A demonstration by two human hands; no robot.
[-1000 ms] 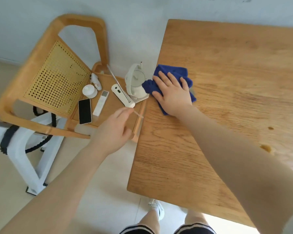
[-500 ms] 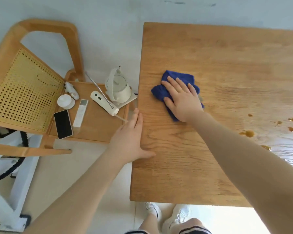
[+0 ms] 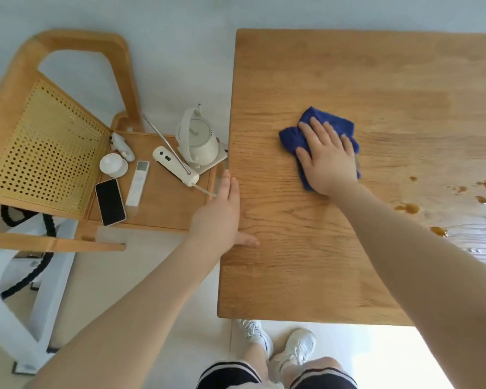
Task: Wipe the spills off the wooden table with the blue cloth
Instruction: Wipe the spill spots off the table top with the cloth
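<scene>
The blue cloth lies bunched on the wooden table. My right hand lies flat on it with straight fingers, pressing it onto the wood. Several brown spills dot the tabletop to the right of the cloth, a short way from it. My left hand rests on the table's left edge, fingers straight along the side and thumb on the top.
A wooden chair stands left of the table. Its seat carries a white kettle, a black phone, a white remote, a white handheld device and a small white cup. My feet show below the near edge.
My right hand has slid the cloth rightward across the table, away from its left edge and toward the spills. My left hand came down from the air onto the table's left edge.
</scene>
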